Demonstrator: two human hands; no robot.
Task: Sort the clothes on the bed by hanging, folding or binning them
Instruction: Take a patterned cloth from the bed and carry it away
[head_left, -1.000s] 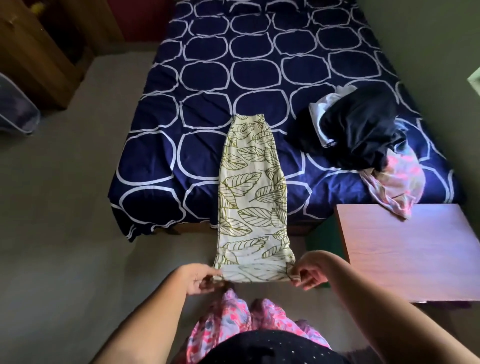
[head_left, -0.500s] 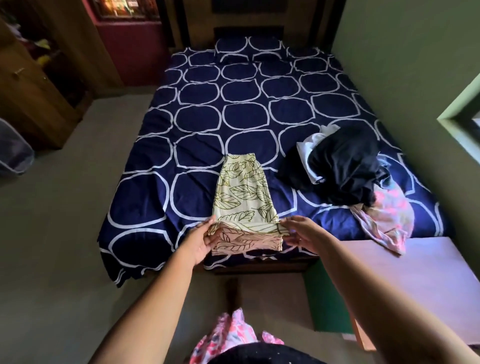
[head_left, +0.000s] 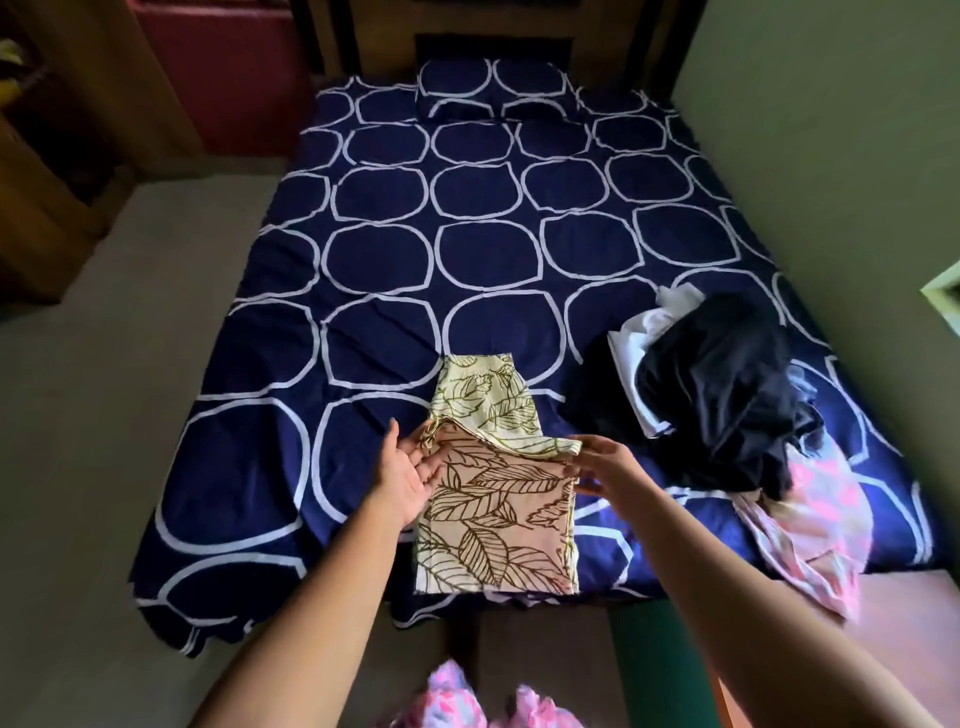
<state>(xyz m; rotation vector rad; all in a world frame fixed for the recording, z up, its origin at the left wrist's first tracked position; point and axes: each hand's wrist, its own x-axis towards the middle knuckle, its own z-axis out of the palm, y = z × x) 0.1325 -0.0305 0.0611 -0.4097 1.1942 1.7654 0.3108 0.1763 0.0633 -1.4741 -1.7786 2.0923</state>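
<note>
A cream leaf-print garment (head_left: 498, 499) lies folded over on itself at the foot of the bed (head_left: 374, 260), which has a navy cover with white rings. My left hand (head_left: 408, 467) is at the fold's left edge, palm up, fingers straight and touching the cloth. My right hand (head_left: 605, 462) hovers at the fold's right edge with fingers extended. To the right on the bed sits a heap: a black garment (head_left: 727, 389) over a white one (head_left: 639, 338), with a pink patterned piece (head_left: 810, 525) trailing off the bed's corner.
A wooden table top (head_left: 909, 649) with a green side stands at the lower right, against the bed. A wooden cupboard (head_left: 36, 171) stands at the far left. A green wall (head_left: 831, 130) runs along the bed's right side. Grey floor lies to the left.
The garment's hanging lower end was lifted and folded up onto the bed. Both hands let go of its hem and now lie flat-fingered at the fold. The camera tilted up toward the headboard.
</note>
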